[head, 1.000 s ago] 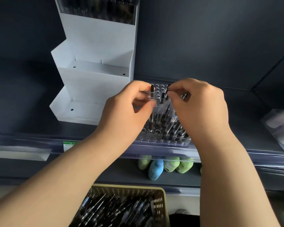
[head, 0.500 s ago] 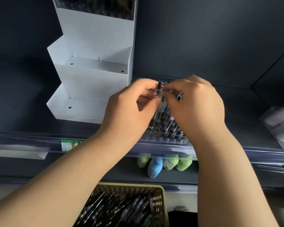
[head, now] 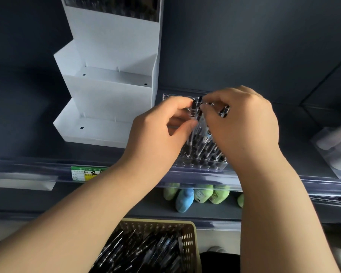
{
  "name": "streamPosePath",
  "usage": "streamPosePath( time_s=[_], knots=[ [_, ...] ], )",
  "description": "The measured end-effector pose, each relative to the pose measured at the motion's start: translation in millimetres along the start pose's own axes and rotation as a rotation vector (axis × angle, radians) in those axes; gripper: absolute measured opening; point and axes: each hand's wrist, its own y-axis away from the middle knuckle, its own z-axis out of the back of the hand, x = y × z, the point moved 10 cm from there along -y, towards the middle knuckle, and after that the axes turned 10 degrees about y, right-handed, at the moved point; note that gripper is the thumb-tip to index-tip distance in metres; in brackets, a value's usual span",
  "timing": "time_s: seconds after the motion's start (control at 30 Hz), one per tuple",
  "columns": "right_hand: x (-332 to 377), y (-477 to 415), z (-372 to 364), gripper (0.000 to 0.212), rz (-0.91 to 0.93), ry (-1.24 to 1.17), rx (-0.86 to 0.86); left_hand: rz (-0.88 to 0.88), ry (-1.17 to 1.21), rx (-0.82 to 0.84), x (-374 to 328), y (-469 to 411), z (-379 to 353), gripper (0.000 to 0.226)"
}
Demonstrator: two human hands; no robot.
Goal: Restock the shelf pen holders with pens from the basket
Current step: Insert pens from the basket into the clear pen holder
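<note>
Head view: both hands are at the clear pen holder [head: 202, 168].
The left hand [head: 158, 134] pinches one pen [head: 193, 108]; the right hand [head: 242, 125] has its grip closed around more pens [head: 224, 111].

Both bare forearms rise from the lower edge and converge at centre. Left hand [head: 158, 134]: back toward the camera, fingers curled, thumb and forefinger pinching a pen [head: 193, 108] near its top. Right hand [head: 242, 123]: knuckles uppermost, fingers curled, fingertips pinching a second pen [head: 200, 99]. The fingertips of the two hands are nearly touching.
</note>
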Motion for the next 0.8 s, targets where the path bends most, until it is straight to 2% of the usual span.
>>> streamPosePath(
  time_s=[0.27, 0.47, 0.67, 0.8],
  knots=[
    [-4, 1, -3, 0.014, -0.019, -0.020, 0.018, -0.028, -0.106, 0.098, 10, 6, -22, 0.029],
    [-9, -1, -1, 0.014, -0.034, -0.019, 0.028, -0.016, -0.155, 0.097, 20, 5, -27, 0.012],
    [-9, 0, 3, 0.014, -0.024, -0.005, 0.029, 0.057, -0.160, 0.063, 25, 1, -21, 0.017],
    [-8, 4, 9, 0.014, -0.011, 0.005, 0.004, 0.146, -0.141, 0.116, 33, 2, -20, 0.020]
  ],
)
